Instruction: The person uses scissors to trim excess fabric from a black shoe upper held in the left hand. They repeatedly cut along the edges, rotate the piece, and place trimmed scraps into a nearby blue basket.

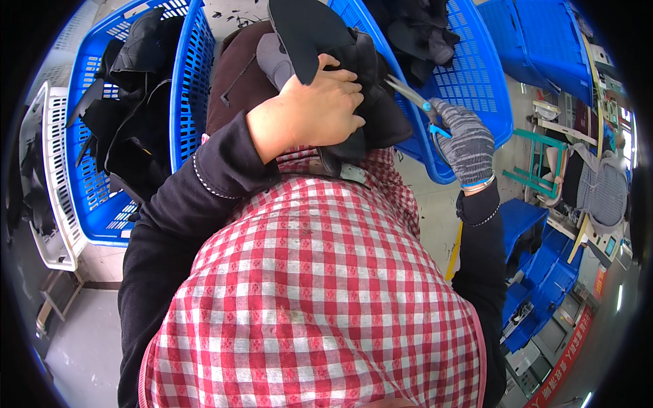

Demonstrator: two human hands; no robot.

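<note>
Across my lap lies a bunch of black, soft-looking shaped pieces, and one smooth black flap stands up from it. My bare left hand lies over the bunch with its fingers bent around it; the underside of the grip is hidden. Off to the right, my right hand, in a grey knit glove, is closed on scissors with light-blue handle parts. Their blades point up and left, toward the black pieces but apart from my left hand. A grey piece shows beside the flap.
A blue basket of black pieces stands at my left, with a white basket beyond it. Another blue basket stands close on the right, near the scissors. Farther right are a green frame and blue bins.
</note>
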